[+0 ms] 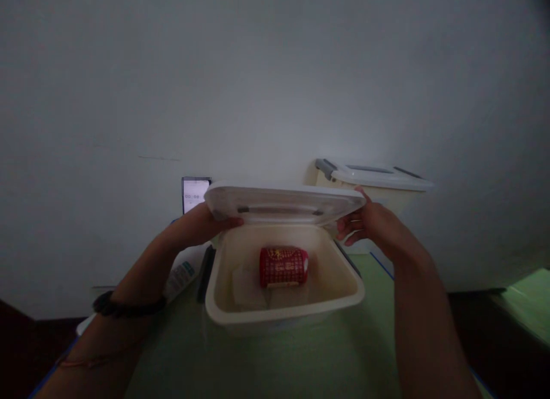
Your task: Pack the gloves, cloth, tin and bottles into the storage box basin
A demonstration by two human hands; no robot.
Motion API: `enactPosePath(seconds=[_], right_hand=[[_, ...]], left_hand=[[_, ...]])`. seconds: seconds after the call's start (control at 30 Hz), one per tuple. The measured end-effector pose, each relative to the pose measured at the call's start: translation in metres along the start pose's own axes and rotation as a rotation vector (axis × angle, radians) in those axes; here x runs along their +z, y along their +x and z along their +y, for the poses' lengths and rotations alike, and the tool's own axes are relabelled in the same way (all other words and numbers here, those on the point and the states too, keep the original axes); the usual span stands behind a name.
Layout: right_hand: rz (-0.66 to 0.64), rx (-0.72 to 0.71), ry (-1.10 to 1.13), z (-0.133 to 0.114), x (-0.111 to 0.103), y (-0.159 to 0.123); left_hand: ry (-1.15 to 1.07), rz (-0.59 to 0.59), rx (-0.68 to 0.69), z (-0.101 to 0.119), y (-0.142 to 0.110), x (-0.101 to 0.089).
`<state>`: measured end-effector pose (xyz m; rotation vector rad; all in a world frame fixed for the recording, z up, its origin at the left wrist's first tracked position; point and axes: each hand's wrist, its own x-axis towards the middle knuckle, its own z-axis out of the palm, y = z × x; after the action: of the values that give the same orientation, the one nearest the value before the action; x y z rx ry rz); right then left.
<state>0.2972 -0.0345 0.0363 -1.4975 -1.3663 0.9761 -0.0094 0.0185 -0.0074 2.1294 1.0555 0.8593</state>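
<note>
A cream plastic storage box (286, 314) stands on the green table, its top uncovered towards me. Inside lies a red cylindrical package with gold lettering (283, 267) on its side, and a pale, whitish item (249, 287) is to its left. Over the back rim the white lid (283, 203) is tilted up, its underside facing me. My left hand (217, 220) grips the lid's left edge, with the thumb below it. At the lid's right edge is my right hand (358, 218), holding it between the thumb and curled fingers.
Behind on the right is another cream box with a white lid and grey latches (378, 175). A phone with a lit screen (195, 194) leans against the wall at the left. A white bottle or tube (180, 276) lies beside my left forearm on the green table (258, 364).
</note>
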Motion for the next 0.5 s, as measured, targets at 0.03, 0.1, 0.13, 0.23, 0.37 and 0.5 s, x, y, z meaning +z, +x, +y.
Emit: enactPosePath(seconds=[0.03, 0.1, 0.13, 0.23, 0.37, 0.5], right_hand=[[-0.005, -0.005, -0.010, 0.000, -0.001, 0.000], [-0.022, -0.008, -0.021, 0.001, -0.003, -0.001], [-0.038, -0.005, -0.019, 0.001, -0.005, -0.001], [-0.106, 0.005, -0.017, 0.003, -0.010, -0.004], [-0.147, -0.063, -0.151, 0.007, -0.017, -0.007], [-0.225, -0.053, -0.384, 0.009, -0.021, -0.008]], left_hand=[[0.013, 0.001, -0.010, 0.002, -0.001, -0.002], [0.065, -0.022, -0.052, 0.008, -0.005, -0.007], [0.090, -0.066, -0.066, 0.013, -0.008, -0.010], [0.104, -0.293, -0.017, 0.027, -0.018, -0.021], [0.041, -0.376, -0.054, 0.033, -0.023, -0.029], [0.064, -0.287, -0.105, 0.028, -0.018, -0.024]])
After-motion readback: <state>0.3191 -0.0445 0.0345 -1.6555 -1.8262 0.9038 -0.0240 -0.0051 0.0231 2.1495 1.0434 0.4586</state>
